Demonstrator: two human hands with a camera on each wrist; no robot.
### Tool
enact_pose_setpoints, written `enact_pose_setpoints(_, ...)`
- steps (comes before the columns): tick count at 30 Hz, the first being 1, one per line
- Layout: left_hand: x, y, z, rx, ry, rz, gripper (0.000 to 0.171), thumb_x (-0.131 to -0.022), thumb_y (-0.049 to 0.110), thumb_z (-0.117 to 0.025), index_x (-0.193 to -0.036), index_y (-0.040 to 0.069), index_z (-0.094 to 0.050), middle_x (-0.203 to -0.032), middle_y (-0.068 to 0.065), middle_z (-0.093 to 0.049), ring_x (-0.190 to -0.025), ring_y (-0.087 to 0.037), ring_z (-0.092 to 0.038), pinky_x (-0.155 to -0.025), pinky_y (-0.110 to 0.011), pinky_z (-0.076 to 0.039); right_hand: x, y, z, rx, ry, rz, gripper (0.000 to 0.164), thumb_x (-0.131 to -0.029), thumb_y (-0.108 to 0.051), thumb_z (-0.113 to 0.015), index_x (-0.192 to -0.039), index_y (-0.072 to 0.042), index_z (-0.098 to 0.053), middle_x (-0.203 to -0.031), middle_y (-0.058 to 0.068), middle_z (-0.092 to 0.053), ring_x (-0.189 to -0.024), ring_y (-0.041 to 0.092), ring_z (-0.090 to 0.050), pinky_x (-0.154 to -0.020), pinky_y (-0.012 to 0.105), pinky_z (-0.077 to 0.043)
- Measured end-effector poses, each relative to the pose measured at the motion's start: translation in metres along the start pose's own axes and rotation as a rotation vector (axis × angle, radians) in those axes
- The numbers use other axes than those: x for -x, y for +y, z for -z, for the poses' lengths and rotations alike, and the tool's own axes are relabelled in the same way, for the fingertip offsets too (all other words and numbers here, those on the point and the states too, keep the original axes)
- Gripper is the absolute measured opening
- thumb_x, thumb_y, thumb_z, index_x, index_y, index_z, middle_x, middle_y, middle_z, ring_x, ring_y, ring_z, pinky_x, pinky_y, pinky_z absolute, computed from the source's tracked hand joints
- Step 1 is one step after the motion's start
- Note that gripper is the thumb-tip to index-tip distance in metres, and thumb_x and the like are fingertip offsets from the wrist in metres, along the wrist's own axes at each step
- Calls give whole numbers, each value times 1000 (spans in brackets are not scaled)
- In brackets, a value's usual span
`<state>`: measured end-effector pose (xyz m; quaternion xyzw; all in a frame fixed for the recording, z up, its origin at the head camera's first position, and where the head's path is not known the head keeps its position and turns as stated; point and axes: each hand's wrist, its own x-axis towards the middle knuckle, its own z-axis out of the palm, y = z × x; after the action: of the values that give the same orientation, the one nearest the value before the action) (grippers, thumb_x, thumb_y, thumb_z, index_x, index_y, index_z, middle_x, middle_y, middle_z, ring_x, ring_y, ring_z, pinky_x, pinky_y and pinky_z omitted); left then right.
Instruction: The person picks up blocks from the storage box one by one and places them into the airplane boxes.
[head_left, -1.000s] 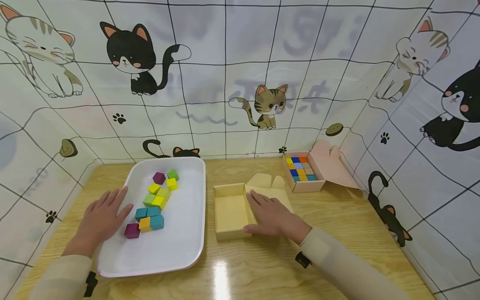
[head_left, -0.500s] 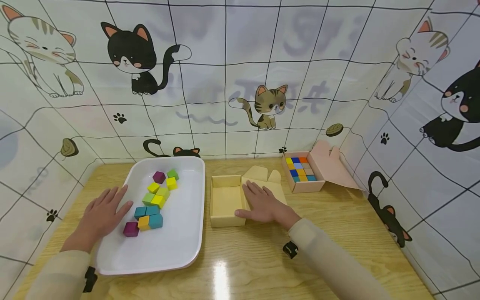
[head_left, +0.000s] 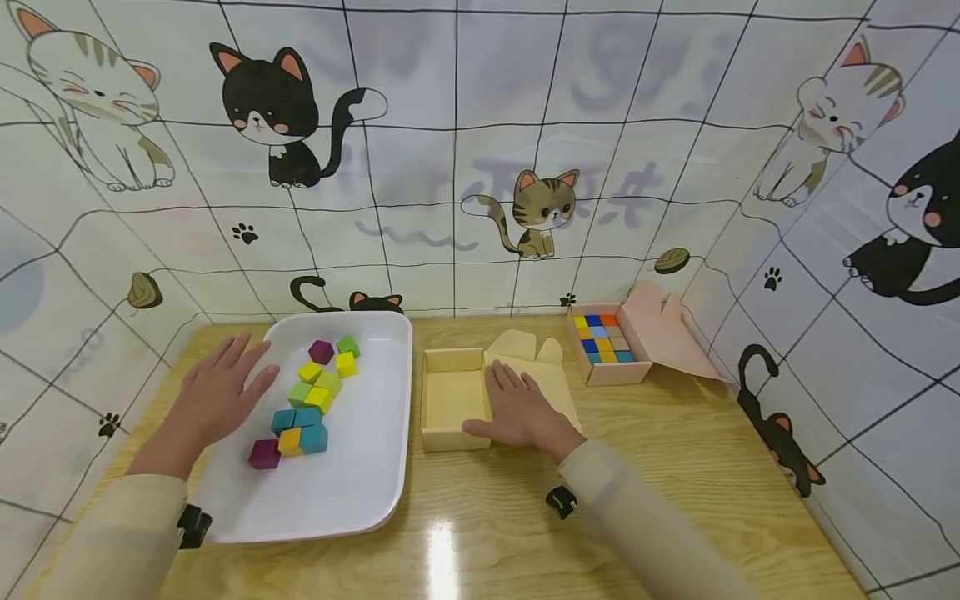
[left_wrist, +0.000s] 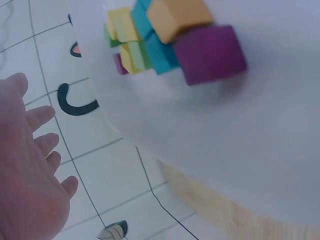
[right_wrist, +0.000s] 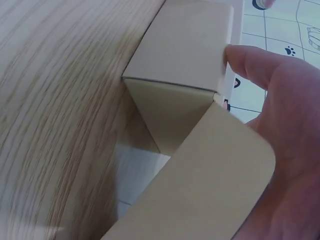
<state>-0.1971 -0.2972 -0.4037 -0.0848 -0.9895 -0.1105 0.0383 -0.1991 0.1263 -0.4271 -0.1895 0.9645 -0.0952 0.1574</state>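
Lower left of frame: left hand (head_left: pixel 214 395) is held, fingers spread, beside white rectangular tray (head_left: pixel 352 483). Lower centre: cream cardboard box (head_left: pixel 452 439) is touched by right hand (head_left: pixel 517 410), fingers extended.

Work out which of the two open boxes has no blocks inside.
The cream box beside the white tray, with the right hand at its lid: its floor shows bare, whereas the pink box holds rows of coloured blocks.

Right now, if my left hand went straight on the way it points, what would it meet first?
Your left hand would probably meet the cat-patterned wall ahead. It seems aimed past the far-left corner of the white tray, but depth is unclear; lower, it might brush that rim.
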Motion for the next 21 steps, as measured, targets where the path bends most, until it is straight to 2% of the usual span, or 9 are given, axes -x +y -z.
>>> enact_pose_setpoints(5,-13,18,7,1,24,-30,63,-103,48,-35,-151,7,-34,-158,-28,-22,-146,-48,-15,-112,-73,-14,-4,-5,-3,-37,8,-15,96,-93,-65,-43,-156,-1,-7,-164,18,-3,-154,32,-7,-124,54,-8)
enact_pose_setpoints(10,-24,35,8,7,8,-51,64,-103,48,-36,-151,6,-33,-159,-26,-19,-147,-48,-12,-115,-70,-12,-6,-10,-8,-31,57,-56,108,-87,-76,-43,-156,-1,-7,-165,18,-5,-154,31,-9,-123,56,-10)
enact_pose_setpoints(21,-51,61,2,40,-69,-9,61,-103,45,-38,-151,7,-33,-160,-26,-17,-149,-47,-7,-117,-68,-6,-10,-9,-3,-83,18,-116,114,-83,-76,-50,-156,-3,-2,-165,15,1,-154,30,-5,-123,58,-7)
